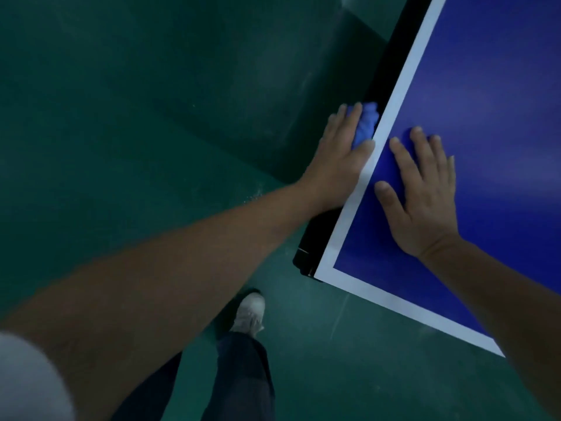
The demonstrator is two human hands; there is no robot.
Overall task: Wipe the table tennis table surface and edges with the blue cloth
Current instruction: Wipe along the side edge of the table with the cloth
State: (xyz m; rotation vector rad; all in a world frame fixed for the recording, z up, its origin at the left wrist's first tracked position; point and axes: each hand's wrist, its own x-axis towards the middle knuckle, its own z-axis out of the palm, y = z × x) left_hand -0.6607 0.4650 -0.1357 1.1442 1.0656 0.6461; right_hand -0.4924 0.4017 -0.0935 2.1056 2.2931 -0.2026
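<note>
Our left hand (pixel 337 156), fingers straight, presses the blue cloth (pixel 365 123) against the table (pixel 501 86)'s side edge; right hand (pixel 425 196) lies flat atop.

The table top (pixel 501 86) is smooth with a soft sheen — its white border (pixel 399 95) matt. At nine o'clock from it the cloth (pixel 365 123) is soft, crumpled fabric; the floor (pixel 121 101) beyond looks matt and scuffed.

A blue table-tennis surface (pixel 501 86) edged by a white line (pixel 411 71) stands over a dark green floor (pixel 121 117); the right hand (pixel 425 202) lies flat on it; a crumpled blue cloth (pixel 365 124) touches its black side edge (pixel 391 71).
</note>
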